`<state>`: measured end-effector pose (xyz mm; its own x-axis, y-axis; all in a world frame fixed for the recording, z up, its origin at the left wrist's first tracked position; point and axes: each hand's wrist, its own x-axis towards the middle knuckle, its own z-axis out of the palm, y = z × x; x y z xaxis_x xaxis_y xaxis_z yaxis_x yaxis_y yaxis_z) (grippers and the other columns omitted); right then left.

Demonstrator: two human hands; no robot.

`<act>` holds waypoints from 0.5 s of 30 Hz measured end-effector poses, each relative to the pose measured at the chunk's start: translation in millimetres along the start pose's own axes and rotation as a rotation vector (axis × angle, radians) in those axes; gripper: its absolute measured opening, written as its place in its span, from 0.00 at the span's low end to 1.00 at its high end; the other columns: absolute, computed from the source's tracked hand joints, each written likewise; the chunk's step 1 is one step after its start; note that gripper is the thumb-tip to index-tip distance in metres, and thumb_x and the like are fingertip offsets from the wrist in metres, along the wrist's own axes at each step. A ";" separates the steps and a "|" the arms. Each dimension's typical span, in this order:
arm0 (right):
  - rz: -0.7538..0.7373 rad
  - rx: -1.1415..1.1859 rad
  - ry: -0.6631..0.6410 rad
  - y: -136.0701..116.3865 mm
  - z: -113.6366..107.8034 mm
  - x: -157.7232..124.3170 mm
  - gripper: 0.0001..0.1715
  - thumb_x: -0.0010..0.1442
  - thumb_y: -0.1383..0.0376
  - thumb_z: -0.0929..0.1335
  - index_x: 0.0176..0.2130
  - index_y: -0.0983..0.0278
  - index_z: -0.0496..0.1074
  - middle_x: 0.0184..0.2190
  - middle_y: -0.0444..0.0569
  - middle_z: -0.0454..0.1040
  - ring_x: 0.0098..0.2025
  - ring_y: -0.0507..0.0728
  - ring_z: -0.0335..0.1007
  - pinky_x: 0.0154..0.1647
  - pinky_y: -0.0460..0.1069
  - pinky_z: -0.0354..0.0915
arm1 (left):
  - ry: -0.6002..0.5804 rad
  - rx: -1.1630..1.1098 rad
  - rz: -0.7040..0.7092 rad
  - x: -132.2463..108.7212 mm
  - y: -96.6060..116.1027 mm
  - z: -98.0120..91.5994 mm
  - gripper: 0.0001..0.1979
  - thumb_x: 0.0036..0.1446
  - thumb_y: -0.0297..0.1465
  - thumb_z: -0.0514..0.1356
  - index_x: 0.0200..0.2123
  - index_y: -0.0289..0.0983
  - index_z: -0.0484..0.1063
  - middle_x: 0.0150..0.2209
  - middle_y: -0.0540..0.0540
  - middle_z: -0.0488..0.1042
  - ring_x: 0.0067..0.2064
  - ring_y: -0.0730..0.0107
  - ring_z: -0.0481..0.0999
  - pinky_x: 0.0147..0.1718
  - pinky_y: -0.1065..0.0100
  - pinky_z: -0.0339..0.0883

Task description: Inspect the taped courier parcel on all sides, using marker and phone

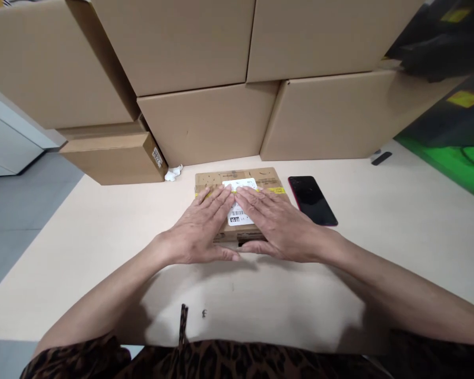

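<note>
A small flat cardboard box lies on the table in front of me, with a yellow strip across it and a white shipping label on top. My left hand rests flat on the box's left part, fingers stretched out, thumb along the near edge. From the other side, my right hand lies flat on the right part, its fingertips close to those of the left. Both palms cover much of the box top and some of the label. Neither hand grips anything.
A black smartphone lies right of the box. Large cardboard boxes are stacked behind. A smaller box and crumpled white paper sit at the back left. A small black object lies at the back right of the table.
</note>
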<state>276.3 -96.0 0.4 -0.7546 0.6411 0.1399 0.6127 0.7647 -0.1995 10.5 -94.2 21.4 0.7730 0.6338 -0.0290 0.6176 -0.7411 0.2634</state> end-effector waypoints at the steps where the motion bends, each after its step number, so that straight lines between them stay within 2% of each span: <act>1: 0.003 -0.017 -0.001 0.3 2.3 -4.0 0.63 0.69 0.32 0.58 0.78 0.76 0.48 0.78 0.73 0.48 0.81 0.75 0.44 0.78 0.74 0.53 | 0.010 0.019 -0.004 -3.8 -0.7 1.7 0.59 0.61 0.68 0.54 0.80 0.34 0.41 0.80 0.30 0.38 0.82 0.43 0.38 0.80 0.41 0.40; 3: 0.048 -0.049 0.043 10.1 4.9 -17.6 0.59 0.70 0.35 0.59 0.79 0.72 0.45 0.78 0.71 0.50 0.81 0.74 0.46 0.78 0.74 0.53 | 0.053 0.038 0.002 -12.9 -7.4 3.9 0.55 0.65 0.63 0.55 0.80 0.35 0.40 0.80 0.31 0.39 0.82 0.45 0.41 0.79 0.43 0.46; 6: 0.118 -0.034 0.139 35.6 12.5 -41.7 0.54 0.72 0.40 0.62 0.81 0.64 0.41 0.79 0.66 0.52 0.81 0.73 0.48 0.78 0.75 0.54 | 0.171 0.020 0.061 -25.3 -27.9 13.2 0.49 0.68 0.55 0.59 0.80 0.41 0.41 0.80 0.34 0.46 0.81 0.47 0.48 0.78 0.43 0.51; 9: 0.083 0.107 0.324 54.7 33.5 -51.3 0.51 0.72 0.42 0.64 0.81 0.54 0.42 0.80 0.57 0.52 0.81 0.71 0.48 0.78 0.74 0.54 | 0.409 -0.099 0.180 -25.8 -50.8 37.5 0.42 0.69 0.45 0.64 0.79 0.49 0.49 0.77 0.38 0.59 0.81 0.50 0.53 0.77 0.40 0.55; 10: 0.025 0.179 0.412 57.0 41.4 -49.3 0.50 0.71 0.40 0.64 0.80 0.52 0.45 0.80 0.55 0.54 0.80 0.71 0.50 0.78 0.75 0.55 | 0.511 -0.166 0.244 -22.3 -55.8 46.9 0.41 0.67 0.44 0.66 0.77 0.49 0.54 0.76 0.38 0.62 0.80 0.48 0.53 0.76 0.38 0.56; 12: 0.009 0.327 0.595 55.0 52.1 -38.7 0.45 0.71 0.41 0.65 0.78 0.50 0.55 0.77 0.52 0.61 0.79 0.71 0.54 0.78 0.75 0.55 | 0.701 -0.309 0.236 -11.4 -57.6 61.5 0.33 0.67 0.41 0.68 0.72 0.53 0.65 0.74 0.42 0.67 0.81 0.46 0.52 0.75 0.32 0.54; 13: 0.068 0.404 0.671 51.5 52.7 -31.3 0.41 0.71 0.41 0.65 0.75 0.51 0.61 0.75 0.51 0.64 0.78 0.70 0.56 0.78 0.74 0.55 | 0.775 -0.385 0.188 -4.9 -54.0 64.9 0.29 0.67 0.40 0.67 0.69 0.54 0.69 0.73 0.44 0.68 0.81 0.47 0.52 0.75 0.31 0.53; 15: 0.239 0.576 0.772 43.1 42.8 -15.4 0.36 0.72 0.41 0.64 0.70 0.52 0.70 0.73 0.50 0.69 0.77 0.68 0.60 0.78 0.71 0.57 | 0.881 -0.542 0.092 7.6 -39.8 61.7 0.22 0.66 0.40 0.68 0.63 0.54 0.76 0.69 0.47 0.74 0.79 0.49 0.58 0.76 0.32 0.52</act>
<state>304.3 -75.7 -51.9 -0.1411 0.7972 0.5871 0.3667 0.5929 -0.7169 0.8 -73.5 -48.8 0.2990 0.6785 0.6710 0.2447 -0.7342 0.6333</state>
